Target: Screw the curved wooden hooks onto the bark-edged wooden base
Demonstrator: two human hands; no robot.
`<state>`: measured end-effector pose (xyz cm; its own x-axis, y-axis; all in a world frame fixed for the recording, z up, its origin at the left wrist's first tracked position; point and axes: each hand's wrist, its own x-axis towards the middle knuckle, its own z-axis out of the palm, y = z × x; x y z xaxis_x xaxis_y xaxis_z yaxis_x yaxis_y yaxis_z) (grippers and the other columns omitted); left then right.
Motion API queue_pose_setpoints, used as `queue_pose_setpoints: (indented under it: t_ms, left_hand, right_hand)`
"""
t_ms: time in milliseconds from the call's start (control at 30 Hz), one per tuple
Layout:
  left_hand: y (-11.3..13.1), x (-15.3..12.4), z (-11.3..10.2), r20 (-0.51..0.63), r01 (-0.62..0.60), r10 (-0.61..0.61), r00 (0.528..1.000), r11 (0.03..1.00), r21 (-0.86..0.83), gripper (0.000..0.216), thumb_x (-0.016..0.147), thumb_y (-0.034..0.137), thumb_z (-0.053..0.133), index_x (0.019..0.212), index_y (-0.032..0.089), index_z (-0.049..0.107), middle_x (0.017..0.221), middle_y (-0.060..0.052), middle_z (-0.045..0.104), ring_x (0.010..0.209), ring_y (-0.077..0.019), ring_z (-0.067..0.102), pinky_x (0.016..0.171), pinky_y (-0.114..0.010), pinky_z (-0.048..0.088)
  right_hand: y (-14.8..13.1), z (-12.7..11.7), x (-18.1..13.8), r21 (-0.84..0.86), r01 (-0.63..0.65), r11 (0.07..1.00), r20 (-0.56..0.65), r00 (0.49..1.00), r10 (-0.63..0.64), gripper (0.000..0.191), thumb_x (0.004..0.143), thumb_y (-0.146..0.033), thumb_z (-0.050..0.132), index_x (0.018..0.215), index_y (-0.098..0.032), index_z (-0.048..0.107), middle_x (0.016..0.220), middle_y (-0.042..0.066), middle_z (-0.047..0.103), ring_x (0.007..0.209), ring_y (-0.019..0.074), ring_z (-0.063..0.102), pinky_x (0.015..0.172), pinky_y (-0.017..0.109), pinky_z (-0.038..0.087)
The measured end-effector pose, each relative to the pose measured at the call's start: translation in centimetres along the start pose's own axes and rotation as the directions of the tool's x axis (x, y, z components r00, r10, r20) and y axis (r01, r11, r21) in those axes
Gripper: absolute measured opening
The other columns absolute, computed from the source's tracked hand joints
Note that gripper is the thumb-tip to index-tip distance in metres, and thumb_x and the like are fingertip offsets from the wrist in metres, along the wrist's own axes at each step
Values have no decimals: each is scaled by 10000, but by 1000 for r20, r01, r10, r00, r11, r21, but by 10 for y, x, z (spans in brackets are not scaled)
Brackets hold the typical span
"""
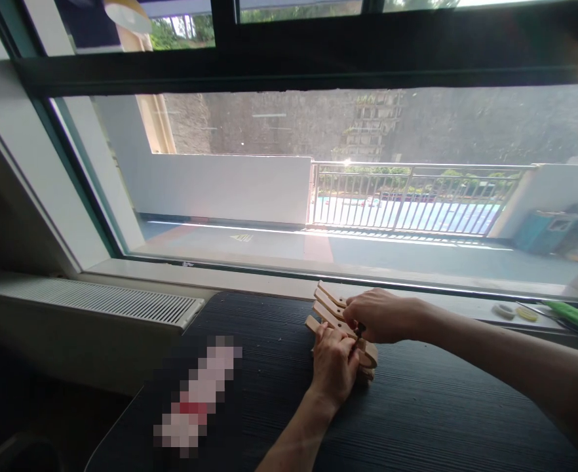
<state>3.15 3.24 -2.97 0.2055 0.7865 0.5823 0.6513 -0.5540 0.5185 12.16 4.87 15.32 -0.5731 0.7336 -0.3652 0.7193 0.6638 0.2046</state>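
Left hand (335,367) curled closed around a slatted wooden piece (335,318) on the table (417,410) beneath it, while the right hand (380,316), just beyond, pinched a small dark object (360,330) at the piece.

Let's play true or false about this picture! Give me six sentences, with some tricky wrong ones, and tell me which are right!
1. The left hand and the right hand are both at the wooden thing on the table. True.
2. The table is bright yellow. False: it is dark.
3. A metal railing stands outside. True.
4. The right hand lies flat on the table, far from the wooden thing. False: it is curled at a small dark thing by the wooden thing.
5. Something green lies near the right edge of the picture. True.
6. Three hands show. False: only two show.
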Motion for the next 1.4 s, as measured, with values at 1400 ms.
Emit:
queue_pose_setpoints:
  t_ms: [1400]
  left_hand:
    - [-2, 1, -3, 38, -19, 19, 999, 1000, -18, 57, 794, 266, 601, 826, 221, 616, 894, -11, 630, 945, -183, 560, 1066, -456, 280]
  right_hand:
    - [8, 33, 1, -11, -144, 990, -245, 960, 137, 331, 874, -262, 400, 782, -151, 697, 750, 120, 704, 659, 188, 637, 522, 247, 306]
